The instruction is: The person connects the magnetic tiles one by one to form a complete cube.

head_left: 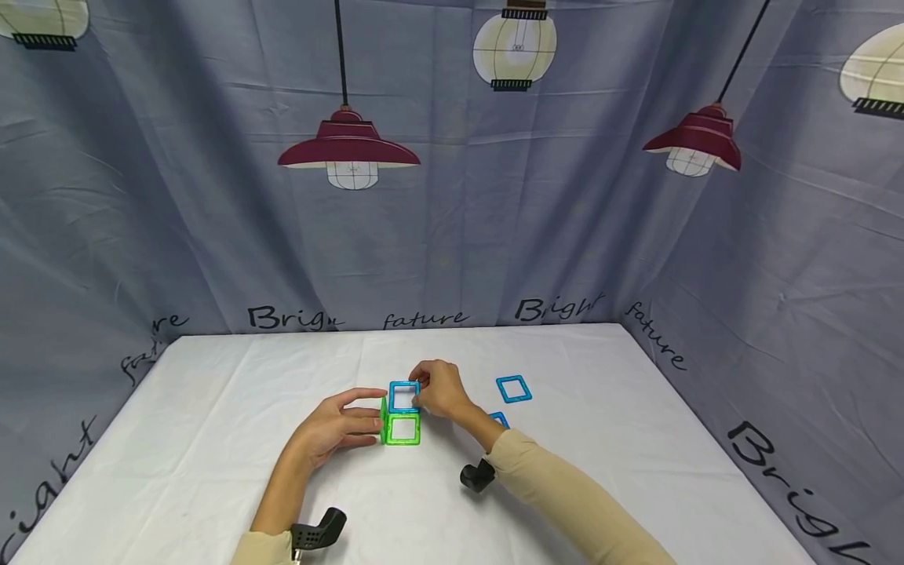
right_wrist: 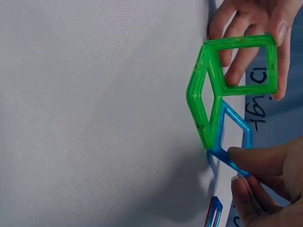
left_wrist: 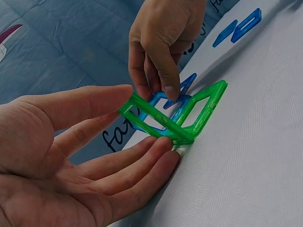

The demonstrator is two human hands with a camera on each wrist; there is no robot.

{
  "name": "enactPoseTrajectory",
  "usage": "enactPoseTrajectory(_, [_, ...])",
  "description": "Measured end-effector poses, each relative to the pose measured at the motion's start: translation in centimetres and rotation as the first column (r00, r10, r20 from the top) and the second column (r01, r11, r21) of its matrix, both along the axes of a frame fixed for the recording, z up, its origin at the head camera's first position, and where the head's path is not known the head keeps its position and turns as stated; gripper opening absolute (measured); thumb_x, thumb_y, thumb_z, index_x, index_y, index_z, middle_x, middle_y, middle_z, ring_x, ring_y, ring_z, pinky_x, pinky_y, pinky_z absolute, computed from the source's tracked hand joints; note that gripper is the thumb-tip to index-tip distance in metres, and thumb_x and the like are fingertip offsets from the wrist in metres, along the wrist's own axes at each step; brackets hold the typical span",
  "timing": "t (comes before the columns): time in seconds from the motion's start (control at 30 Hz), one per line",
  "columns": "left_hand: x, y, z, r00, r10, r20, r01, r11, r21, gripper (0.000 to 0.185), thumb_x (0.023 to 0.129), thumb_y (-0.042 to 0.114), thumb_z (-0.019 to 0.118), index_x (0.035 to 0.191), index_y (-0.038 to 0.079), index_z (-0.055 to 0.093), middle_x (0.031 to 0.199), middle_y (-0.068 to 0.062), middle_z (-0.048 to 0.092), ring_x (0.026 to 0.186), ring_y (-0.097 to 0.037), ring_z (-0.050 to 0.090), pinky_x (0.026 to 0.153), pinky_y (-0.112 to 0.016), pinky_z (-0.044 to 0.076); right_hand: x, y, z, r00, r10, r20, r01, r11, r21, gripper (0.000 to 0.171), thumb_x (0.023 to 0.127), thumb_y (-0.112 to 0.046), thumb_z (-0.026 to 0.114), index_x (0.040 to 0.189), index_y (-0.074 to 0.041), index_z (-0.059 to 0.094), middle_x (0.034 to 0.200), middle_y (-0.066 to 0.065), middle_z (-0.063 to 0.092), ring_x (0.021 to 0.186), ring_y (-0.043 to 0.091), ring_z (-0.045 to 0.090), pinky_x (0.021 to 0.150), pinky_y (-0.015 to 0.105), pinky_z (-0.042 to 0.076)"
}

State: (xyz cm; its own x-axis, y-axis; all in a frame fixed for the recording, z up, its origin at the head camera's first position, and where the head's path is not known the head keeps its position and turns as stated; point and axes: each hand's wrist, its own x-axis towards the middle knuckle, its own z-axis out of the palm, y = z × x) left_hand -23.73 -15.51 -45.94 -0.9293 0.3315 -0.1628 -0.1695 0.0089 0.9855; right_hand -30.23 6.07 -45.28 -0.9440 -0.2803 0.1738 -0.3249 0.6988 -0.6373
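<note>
Bracing the standing green square tiles [head_left: 401, 429] near the middle of the table [head_left: 212, 439], my left hand [head_left: 332, 428] lies against them with fingers straight so they don't topple. My right hand [head_left: 439, 388] pinches the blue square tile [head_left: 404, 396], tilting it onto their top edge. Two spare blue tiles [head_left: 513, 388] lie well apart on the right.

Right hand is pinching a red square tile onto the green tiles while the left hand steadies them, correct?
Not quite: the tile pinched by the right hand is blue, not red, as the head view shows. It does sit against the green tiles, with the left hand steadying them.
</note>
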Motion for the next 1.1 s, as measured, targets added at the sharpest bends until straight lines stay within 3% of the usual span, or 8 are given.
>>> enactPoseTrajectory(0.23, [-0.2,-0.1,0.0,1.000,-0.002,0.008,0.002,1.000,0.000,0.064,0.091,0.005,0.074,0.149,0.001,0.047,0.129,-0.028,0.065,0.108,-0.028,0.071,0.090,-0.044,0.060,0.5,0.7,0.9,1.000,0.007,0.027,-0.005,0.998,-0.056,0.021,0.080,0.002,0.081,0.098,-0.007,0.077,0.087,0.005,0.070,0.080,0.014,0.060,0.074,0.029,0.053])
enactPoseTrajectory(0.47, [-0.1,-0.1,0.2,1.000,0.012,0.015,-0.012,1.000,-0.004,0.068,0.090,0.004,0.074,0.151,0.005,0.046,0.132,-0.030,0.062,0.111,-0.030,0.069,0.093,-0.046,0.059,0.7,1.5,1.9,0.994,0.026,0.109,-0.015,0.995,-0.101,0.009,0.089,-0.008,0.074,0.095,-0.012,0.079,0.087,0.000,0.074,0.080,0.012,0.064,0.077,0.032,0.054])
enactPoseTrajectory(0.8, [0.0,-0.2,0.4,1.000,0.005,0.006,-0.005,1.000,-0.004,0.067,0.092,0.003,0.071,0.153,0.005,0.043,0.132,-0.030,0.062,0.111,-0.030,0.070,0.093,-0.048,0.059,1.2,1.7,2.2,0.977,0.070,0.203,-0.029,0.980,-0.198,0.010,0.085,-0.004,0.076,0.090,-0.011,0.080,0.087,0.001,0.076,0.075,0.012,0.066,0.071,0.026,0.056])
enactPoseTrajectory(1.1, [0.0,0.1,0.1,1.000,0.000,-0.010,0.000,1.000,-0.016,0.061,0.092,0.005,0.070,0.149,0.002,0.048,0.131,-0.029,0.064,0.110,-0.026,0.070,0.092,-0.044,0.060,1.6,2.0,2.0,0.961,0.078,0.265,-0.018,0.975,-0.222,0.009,0.085,-0.005,0.077,0.091,-0.011,0.080,0.092,0.002,0.077,0.079,0.012,0.068,0.076,0.032,0.060])
